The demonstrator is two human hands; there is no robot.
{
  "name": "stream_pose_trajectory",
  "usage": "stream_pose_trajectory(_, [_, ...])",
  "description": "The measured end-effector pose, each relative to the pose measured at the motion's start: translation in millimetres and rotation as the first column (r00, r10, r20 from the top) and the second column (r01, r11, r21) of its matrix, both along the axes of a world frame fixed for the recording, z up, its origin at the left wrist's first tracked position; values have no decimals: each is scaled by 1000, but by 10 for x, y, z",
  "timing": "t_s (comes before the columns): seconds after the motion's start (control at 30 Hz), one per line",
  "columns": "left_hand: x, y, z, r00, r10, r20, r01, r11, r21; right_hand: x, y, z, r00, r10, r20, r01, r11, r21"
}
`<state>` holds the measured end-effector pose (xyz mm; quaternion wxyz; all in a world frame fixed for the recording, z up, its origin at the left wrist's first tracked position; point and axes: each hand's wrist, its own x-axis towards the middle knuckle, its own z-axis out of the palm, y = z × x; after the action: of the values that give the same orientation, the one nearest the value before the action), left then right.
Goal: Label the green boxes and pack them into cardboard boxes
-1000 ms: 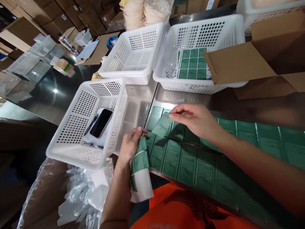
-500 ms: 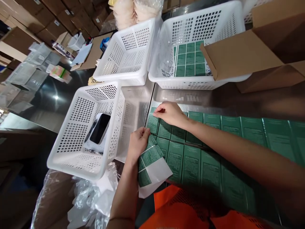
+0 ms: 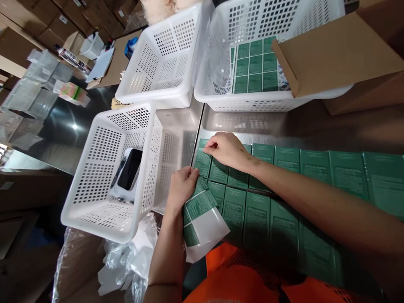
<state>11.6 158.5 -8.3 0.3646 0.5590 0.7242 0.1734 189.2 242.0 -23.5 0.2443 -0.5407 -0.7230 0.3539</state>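
Note:
My left hand (image 3: 181,187) pinches the upper corner of a sticker sheet (image 3: 202,206), which has green labels and a bare white part of its backing. The sheet hangs over the near left end of two rows of green boxes. My right hand (image 3: 226,148) is closed in a pinch, fingertips over the leftmost green box (image 3: 202,161) of the far row. Whatever lies between those fingertips is too small to make out. Neighbouring green boxes (image 3: 232,208) stand side by side, partly under my right forearm.
A white basket (image 3: 67,210) at left holds a phone (image 3: 130,169) and a pen. Behind it stands another white basket (image 3: 158,101). A third basket (image 3: 246,104) contains more green sticker sheets (image 3: 255,65). An open carton's flap (image 3: 334,50) overhangs it. Crumpled plastic (image 3: 126,261) lies at lower left.
The view has shifted slightly, with the baskets sitting higher in it. Both hands keep nearly the same places and grips.

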Motion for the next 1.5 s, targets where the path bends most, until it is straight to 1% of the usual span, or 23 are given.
stream_pose_trajectory(0.13, [20, -1, 14, 1000, 0, -25, 0, 1000, -3, -7, -8, 1, 1000, 7, 9, -7, 1000, 7])
stream_pose_trajectory(0.3, [73, 23, 52, 995, -2, -102, 4, 1000, 13, -15, -34, -15, 999, -6, 38, 6, 1000, 13])
stream_pose_trajectory(0.43, [68, 47, 69, 988, -26, -150, 30, 999, 25, -13, -20, -20, 991, -124, 48, 123, 992, 34])
stream_pose_trajectory(0.5, [49, 40, 70, 986, -27, -165, 32, 999, 27, -22, -5, -2, 985, -145, 89, 143, 989, 31])
stream_pose_trajectory(0.6, [30, -26, 91, 983, 10, -184, -1, 999, 52, -65, -16, 52, 974, -110, 199, 101, 993, 53])
stream_pose_trajectory(0.7, [32, -182, 162, 975, 111, -191, -90, 989, 116, -128, -96, 108, 961, -54, 273, 32, 996, 85])
stream_pose_trajectory(0.77, [37, -338, 236, 961, 204, -187, -173, 970, 170, -159, -179, 134, 961, -9, 276, -18, 995, 94])
stream_pose_trajectory(0.87, [47, -644, 351, 926, 337, -169, -290, 923, 252, -159, -300, 163, 968, 50, 246, -76, 992, 98])
stream_pose_trajectory(0.97, [66, -1008, 427, 897, 421, -134, -365, 878, 310, -81, -362, 197, 972, 139, 191, -158, 984, 88])
stream_pose_trajectory(1.1, [152, -1428, 475, 877, 477, -63, -423, 827, 370, 120, -380, 289, 968, 244, 50, -246, 969, 34])
stream_pose_trajectory(1.2, [319, -1555, 529, 875, 485, 2, -438, 788, 434, 380, -491, 407, 968, 230, -102, -234, 972, -27])
stream_pose_trajectory(1.27, [496, -1531, 578, 880, 474, 42, -432, 758, 489, 645, -676, 489, 965, 178, -194, -191, 980, -51])
stream_pose_trajectory(1.33, [724, -1439, 624, 891, 449, 71, -411, 727, 550, 980, -961, 546, 945, 145, -293, -171, 983, -67])
stream_pose_trajectory(1.37, [854, -1378, 643, 896, 436, 80, -398, 710, 581, 1160, -1134, 560, 926, 147, -347, -185, 980, -79])
stream_pose_trajectory(1.43, [1140, -1247, 665, 906, 414, 91, -372, 674, 638, 1498, -1511, 559, 880, 188, -436, -257, 960, -106])
stream_pose_trajectory(1.47, [1291, -1186, 668, 911, 403, 92, -358, 657, 664, 1638, -1696, 548, 864, 200, -461, -282, 953, -115])
stream_pose_trajectory(1.5, [1445, -1131, 667, 917, 388, 93, -342, 642, 686, 1750, -1865, 535, 859, 196, -473, -280, 953, -114])
